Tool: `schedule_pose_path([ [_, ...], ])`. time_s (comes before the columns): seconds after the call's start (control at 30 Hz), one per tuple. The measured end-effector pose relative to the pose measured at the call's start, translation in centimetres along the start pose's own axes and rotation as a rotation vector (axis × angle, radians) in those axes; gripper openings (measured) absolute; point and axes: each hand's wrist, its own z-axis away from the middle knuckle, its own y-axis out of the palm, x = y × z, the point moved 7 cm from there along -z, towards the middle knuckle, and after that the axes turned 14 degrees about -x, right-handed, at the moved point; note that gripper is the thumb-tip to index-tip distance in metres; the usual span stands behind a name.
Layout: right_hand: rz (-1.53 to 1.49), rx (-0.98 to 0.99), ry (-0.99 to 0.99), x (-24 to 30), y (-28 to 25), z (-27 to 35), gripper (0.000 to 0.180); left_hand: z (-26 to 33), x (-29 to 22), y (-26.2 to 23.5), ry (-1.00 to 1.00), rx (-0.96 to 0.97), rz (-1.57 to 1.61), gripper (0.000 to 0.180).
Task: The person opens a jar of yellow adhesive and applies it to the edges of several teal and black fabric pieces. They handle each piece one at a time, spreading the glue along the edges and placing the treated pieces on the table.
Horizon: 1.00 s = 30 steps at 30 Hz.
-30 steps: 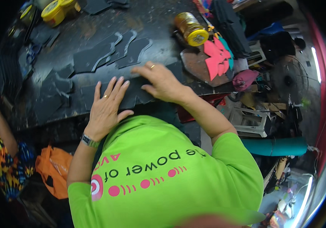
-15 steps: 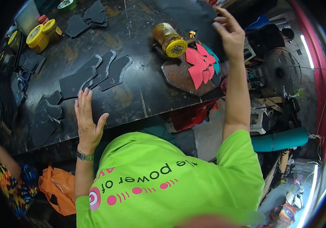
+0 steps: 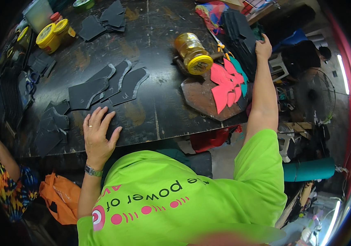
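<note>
My left hand (image 3: 99,133) rests on the dark table near its front edge, fingers spread and nothing in it. Just beyond its fingertips lie black cut pieces (image 3: 86,92) with pale grey curved edges, overlapping. My right hand (image 3: 263,48) is reached out at the far right, fingers curled at the right side of a stack of long black pieces (image 3: 240,35). Whatever those fingers hold is hidden. Nearer to me, pink cut pieces (image 3: 224,88) and teal ones (image 3: 240,71) lie on a brown angular board (image 3: 194,96).
A yellow-lidded jar (image 3: 192,49) stands by the board, beside yellow-handled scissors (image 3: 220,45). Yellow tubs (image 3: 48,39), blue-handled scissors (image 3: 30,84) and more black pieces (image 3: 101,22) occupy the left side. Another person's arm (image 3: 5,156) shows at lower left. A fan (image 3: 314,95) stands right.
My right hand has come down to the side of the black stack, its fingers now curled. A blurred dark sheet no longer covers the multicoloured cloth. My left hand has settled, fingers wider apart.
</note>
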Motion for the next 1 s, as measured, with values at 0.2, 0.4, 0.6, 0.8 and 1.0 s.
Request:
schedule_pose_path([
  [0.2,0.153,-0.206,-0.171,4.6,-3.3,1.9,0.075,-0.1,-0.1,-0.1,0.005,-0.003,0.005,0.042],
  [0.4,-1.142,0.068,0.001,19.8,-8.4,7.8,0.068,0.1,-0.1,-0.4,0.020,-0.035,0.017,0.042],
  [0.6,-1.060,0.592,-0.328,34.4,-12.8,25.7,0.062,0.5,0.1,-0.5,0.025,-0.074,0.069,0.036],
  [0.8,-1.019,0.767,-0.312,36.7,-12.5,35.4,0.065,1.1,0.2,-0.8,0.079,-0.096,0.132,0.031],
  [1.0,-0.989,0.756,-0.234,34.6,-12.0,38.0,0.067,1.0,0.3,-0.8,0.095,-0.102,0.150,0.030],
])
